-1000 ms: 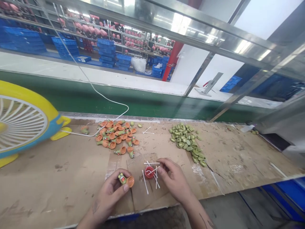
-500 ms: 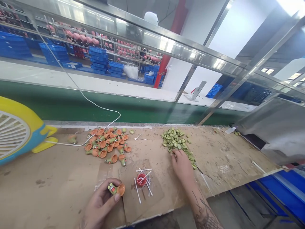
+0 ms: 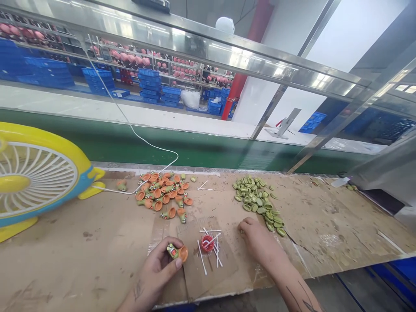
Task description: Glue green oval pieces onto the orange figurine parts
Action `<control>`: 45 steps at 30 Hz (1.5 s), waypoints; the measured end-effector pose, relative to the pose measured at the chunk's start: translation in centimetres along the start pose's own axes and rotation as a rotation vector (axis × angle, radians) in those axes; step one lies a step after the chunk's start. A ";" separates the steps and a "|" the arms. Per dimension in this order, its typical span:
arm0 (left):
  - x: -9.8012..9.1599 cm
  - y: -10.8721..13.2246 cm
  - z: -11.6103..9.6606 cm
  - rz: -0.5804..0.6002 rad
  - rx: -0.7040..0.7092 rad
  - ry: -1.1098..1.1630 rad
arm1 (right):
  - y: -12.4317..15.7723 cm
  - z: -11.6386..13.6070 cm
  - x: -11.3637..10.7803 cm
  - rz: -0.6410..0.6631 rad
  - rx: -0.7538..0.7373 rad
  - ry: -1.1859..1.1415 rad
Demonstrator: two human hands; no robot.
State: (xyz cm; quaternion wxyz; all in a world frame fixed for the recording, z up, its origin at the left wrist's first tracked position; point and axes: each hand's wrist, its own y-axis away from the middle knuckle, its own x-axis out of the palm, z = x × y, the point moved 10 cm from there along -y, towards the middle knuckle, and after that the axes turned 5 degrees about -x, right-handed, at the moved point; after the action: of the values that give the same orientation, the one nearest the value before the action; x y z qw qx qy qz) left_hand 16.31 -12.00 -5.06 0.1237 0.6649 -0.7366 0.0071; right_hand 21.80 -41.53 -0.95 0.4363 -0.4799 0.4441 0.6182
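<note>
My left hand point(image 3: 160, 269) holds a small green figurine point(image 3: 177, 251) with a round orange cup at one end, its face and red mouth turned up. The thumb presses near the cup. My right hand point(image 3: 257, 237) is low over the cardboard, its fingers curled together just nearer than a heap of green oval pieces point(image 3: 252, 193); what is between its fingertips is hidden. Between my hands stands a small red pot point(image 3: 207, 244) with cotton swabs point(image 3: 201, 258) around and in it. Beyond my left hand lies a heap of similar figurines point(image 3: 165, 198).
A yellow and blue fan point(image 3: 73, 162) stands on the left, and its white cable point(image 3: 130, 125) crosses over the figurine heap. Brown cardboard point(image 3: 107, 247) covers the table. A green-sided conveyor point(image 3: 208, 149) and a metal frame run behind. A metal box point(image 3: 386, 173) stands at right.
My right hand has drawn back from the heap of green oval pieces towards me, its fingers closed. The left hand keeps its hold on the figurine. The whole view has swung leftward.
</note>
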 end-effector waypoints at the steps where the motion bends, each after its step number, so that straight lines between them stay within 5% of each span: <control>1: 0.0 0.1 0.0 -0.009 0.001 0.018 | -0.1 0.3 0.1 -0.011 -0.029 -0.023; 5: -0.5 0.3 -0.1 -0.052 0.035 0.046 | 0.8 2.2 -1.2 -0.119 -0.100 -0.128; 9: -0.6 0.5 -0.5 -0.079 0.096 0.029 | 3.8 8.0 -4.6 -0.340 -0.298 -0.601; 13: 0.5 1.4 -1.6 -0.041 0.151 0.058 | 5.6 14.0 -5.6 -0.358 -0.438 -0.861; 16: 1.4 2.2 -2.5 -0.007 0.149 0.065 | 5.8 16.2 -5.9 -0.377 -0.508 -0.872; 37: 1.9 5.5 -9.6 -0.094 0.513 -0.330 | 8.1 18.2 -8.0 -0.574 -0.785 -0.665; 45: 1.9 6.0 -9.5 -0.051 0.491 -0.311 | 9.3 19.0 -9.1 -0.625 -0.833 -0.633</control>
State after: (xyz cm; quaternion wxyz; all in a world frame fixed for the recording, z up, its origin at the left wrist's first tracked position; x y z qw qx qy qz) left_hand 11.93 -11.54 5.41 -0.1552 0.6864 -0.7059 0.0802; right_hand 10.41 -26.30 11.95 0.4833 -0.5106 -0.1485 0.6954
